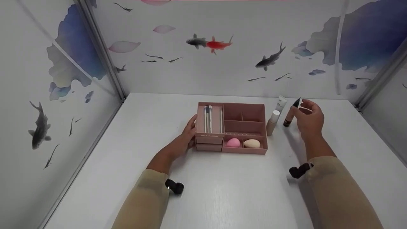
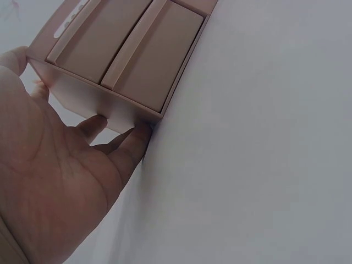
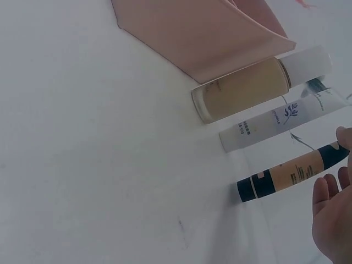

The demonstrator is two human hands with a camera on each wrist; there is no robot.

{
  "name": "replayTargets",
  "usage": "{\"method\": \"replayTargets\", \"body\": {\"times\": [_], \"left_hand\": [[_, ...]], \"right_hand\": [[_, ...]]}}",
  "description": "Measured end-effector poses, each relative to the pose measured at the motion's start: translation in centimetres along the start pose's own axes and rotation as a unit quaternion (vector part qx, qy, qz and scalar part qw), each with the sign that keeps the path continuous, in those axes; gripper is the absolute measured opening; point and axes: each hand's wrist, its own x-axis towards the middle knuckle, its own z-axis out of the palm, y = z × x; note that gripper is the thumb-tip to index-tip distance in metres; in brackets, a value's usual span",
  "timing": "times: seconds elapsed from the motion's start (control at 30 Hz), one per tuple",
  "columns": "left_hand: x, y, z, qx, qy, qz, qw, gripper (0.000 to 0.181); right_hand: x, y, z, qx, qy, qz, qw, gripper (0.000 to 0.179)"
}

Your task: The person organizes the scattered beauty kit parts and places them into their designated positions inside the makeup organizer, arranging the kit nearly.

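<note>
A pink desktop organizer [image 1: 244, 112] stands mid-table. My left hand [image 1: 185, 136] touches its left wall; in the left wrist view the fingers [image 2: 132, 151] rest against the side panel beside two drawers [image 2: 151, 58]. Right of the organizer, my right hand [image 1: 310, 119] pinches the dark tapered end of an orange-brown cosmetic tube [image 3: 297, 175] whose dark cap [image 3: 254, 186] points down. Whether that cap meets the table, I cannot tell. Close by stand a foundation bottle [image 3: 247, 88] with a white lid and a white cream tube [image 3: 280, 122] with purple print.
Slim brushes or pens [image 1: 207, 119] lie in the organizer's top left tray. Its front compartments hold a pink makeup sponge [image 1: 233, 142] and a beige one [image 1: 252, 143]. A fish-patterned panel [image 1: 222, 73] closes off the back of the white table [image 1: 222, 190], with another panel [image 1: 19, 143] at left.
</note>
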Motion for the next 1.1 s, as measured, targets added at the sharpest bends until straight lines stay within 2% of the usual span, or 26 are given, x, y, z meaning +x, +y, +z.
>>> {"method": "replayTargets", "body": {"times": [0.23,0.6,1.1], "left_hand": [[0.2,-0.1,0.0,-0.01,-0.005,0.0,0.9999,0.056],[0.2,0.0,-0.1,-0.011,-0.003,-0.002,0.9999,0.057],[0.3,0.0,-0.1,-0.013,0.001,-0.011,0.9999,0.055]], "right_hand": [[0.7,0.2,0.0,-0.027,-0.016,-0.009,0.9995,0.077],[1.1,0.4,-0.1,-0.046,0.003,-0.022,0.9987,0.057],[0.6,-0.5,-1.3,-0.035,0.018,-0.026,0.9989,0.057]]}}
